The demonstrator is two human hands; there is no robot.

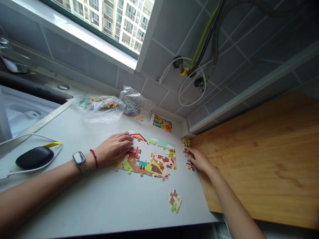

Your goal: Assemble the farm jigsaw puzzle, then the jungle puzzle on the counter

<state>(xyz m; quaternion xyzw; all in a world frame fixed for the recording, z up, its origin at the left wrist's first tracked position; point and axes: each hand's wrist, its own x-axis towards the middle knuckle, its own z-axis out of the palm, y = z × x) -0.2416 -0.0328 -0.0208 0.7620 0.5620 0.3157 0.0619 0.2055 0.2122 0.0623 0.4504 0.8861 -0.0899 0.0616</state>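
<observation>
A partly joined jigsaw puzzle (pixel 147 171) lies on the white countertop, showing a cow, a red roof and a gap in its middle. My left hand (pixel 116 147) rests palm down with fingers outstretched over its left side, covering some of the picture. Over on the right, my right hand (pixel 200 161) reaches to a column of loose puzzle pieces (pixel 189 165); its fingertips touch them, thumb and finger apart. Nearer the counter's front edge is a small joined cluster of puzzle pieces (pixel 175 201), separate from the main puzzle.
Behind the puzzle lie a clear plastic bag of pieces (pixel 102 106), a second bag (pixel 133 104) and a picture card (pixel 161 122). A black oval device (pixel 35 158) with a white cable sits left. A wooden board (pixel 261 159) borders the right; cables (pixel 196 66) hang on the wall.
</observation>
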